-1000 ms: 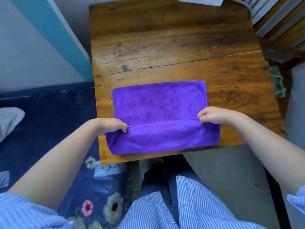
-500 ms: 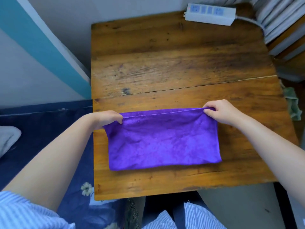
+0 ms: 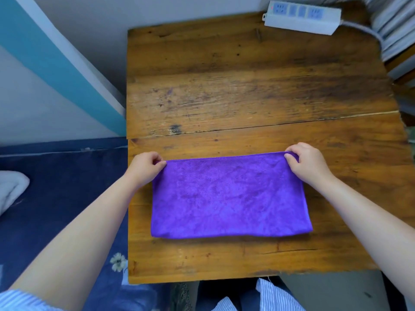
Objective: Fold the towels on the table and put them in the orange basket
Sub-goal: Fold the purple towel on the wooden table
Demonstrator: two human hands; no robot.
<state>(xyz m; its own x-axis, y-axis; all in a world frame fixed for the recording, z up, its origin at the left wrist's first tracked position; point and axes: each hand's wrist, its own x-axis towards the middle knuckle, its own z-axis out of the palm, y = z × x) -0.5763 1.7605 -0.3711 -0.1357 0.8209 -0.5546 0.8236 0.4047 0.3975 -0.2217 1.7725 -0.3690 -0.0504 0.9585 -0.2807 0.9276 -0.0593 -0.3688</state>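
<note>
While curled, fingers (image 3: 157, 158) pinch towel (image 3: 229, 196) — corners.

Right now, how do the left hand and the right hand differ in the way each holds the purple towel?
The left hand pinches the far-left corner of the purple towel and lies beside the cloth, over the table edge. The right hand pinches the far-right corner, and its heel and wrist lie over the cloth. The right hand also sits a little farther from the body. Both have curled fingers on the towel's far edge.
</note>
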